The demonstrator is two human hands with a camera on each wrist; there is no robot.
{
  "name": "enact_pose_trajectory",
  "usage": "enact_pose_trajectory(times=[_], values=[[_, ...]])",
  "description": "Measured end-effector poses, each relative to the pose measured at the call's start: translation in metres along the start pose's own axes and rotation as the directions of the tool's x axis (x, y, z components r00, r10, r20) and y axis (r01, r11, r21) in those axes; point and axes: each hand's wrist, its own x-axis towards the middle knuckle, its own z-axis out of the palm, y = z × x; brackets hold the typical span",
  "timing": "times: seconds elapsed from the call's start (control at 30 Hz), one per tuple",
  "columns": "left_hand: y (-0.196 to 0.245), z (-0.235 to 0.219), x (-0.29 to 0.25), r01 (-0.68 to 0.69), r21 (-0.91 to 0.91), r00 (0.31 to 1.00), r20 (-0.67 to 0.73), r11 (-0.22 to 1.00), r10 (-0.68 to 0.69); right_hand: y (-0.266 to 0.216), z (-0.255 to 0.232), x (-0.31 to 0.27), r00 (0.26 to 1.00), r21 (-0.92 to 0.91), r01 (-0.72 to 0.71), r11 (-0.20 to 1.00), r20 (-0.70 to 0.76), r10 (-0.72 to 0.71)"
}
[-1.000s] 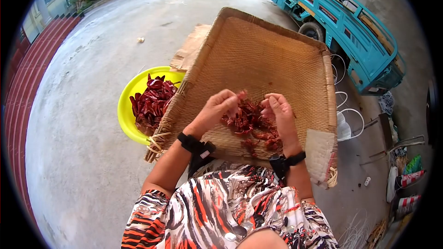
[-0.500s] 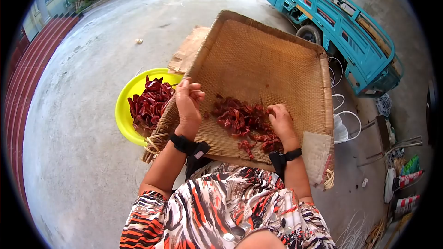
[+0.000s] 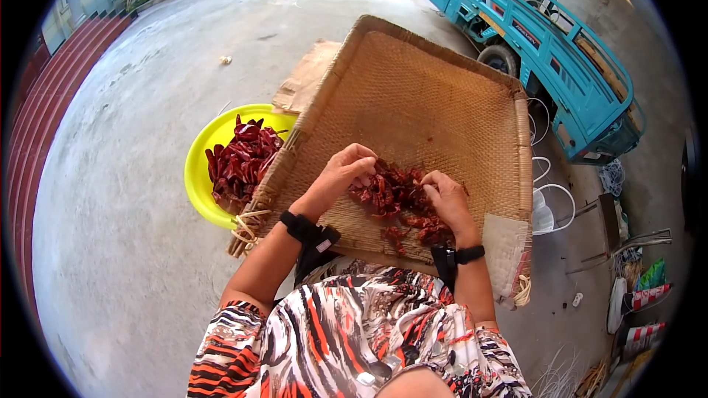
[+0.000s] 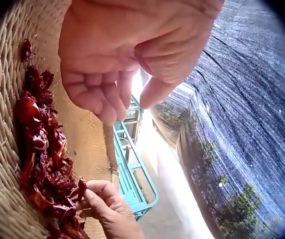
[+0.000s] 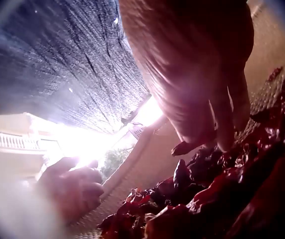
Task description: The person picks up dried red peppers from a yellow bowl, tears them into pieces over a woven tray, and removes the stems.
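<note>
A heap of dried red chilies lies in a woven basket tray before the person. Over the heap's left side hovers the left hand; in the left wrist view its fingers are loosely bent, the thumb apart from them, and nothing sits between them. At the heap's right side, the right hand pinches a small dried chili between thumb and fingers. That chili also shows at the fingertips in the right wrist view. Darker, glossier chilies fill part of a yellow basin left of the tray.
A cardboard piece lies beyond the basin. To the right are a white bucket, a metal-framed chair and a turquoise cargo tricycle. Red steps run along the far left. A cloth patch covers the tray's near right corner.
The left hand went from above the heap out to the tray's left edge by the basin, then came back over the heap. The right hand lowered to the heap's right side and stays there.
</note>
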Motion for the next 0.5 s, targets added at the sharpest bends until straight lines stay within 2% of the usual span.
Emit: enact_pose_trajectory(times=[0.1,0.2,0.3,0.43,0.5], values=[[0.001,0.003,-0.001,-0.019,0.055,0.995,0.095,0.998,0.014,-0.021,-0.001,-0.004,0.997,0.172,0.076,0.982,0.014,-0.080],[0.007,0.009,-0.005,0.047,0.126,0.984,0.166,0.991,-0.067,-0.045,0.000,-0.006,0.994,0.229,0.094,0.969,0.037,-0.105],[0.000,0.010,-0.004,-0.031,0.201,0.967,0.255,0.979,-0.022,-0.056,0.006,-0.006,0.990,0.310,0.105,0.945,0.062,-0.130],[0.003,0.009,-0.006,0.016,0.159,0.938,0.340,0.987,-0.069,-0.057,0.011,-0.007,0.980,0.346,0.174,0.922,0.030,-0.196],[0.006,0.008,-0.006,0.052,0.134,0.922,0.373,0.990,-0.099,-0.054,0.013,-0.007,0.980,0.426,0.138,0.894,0.072,-0.185]])
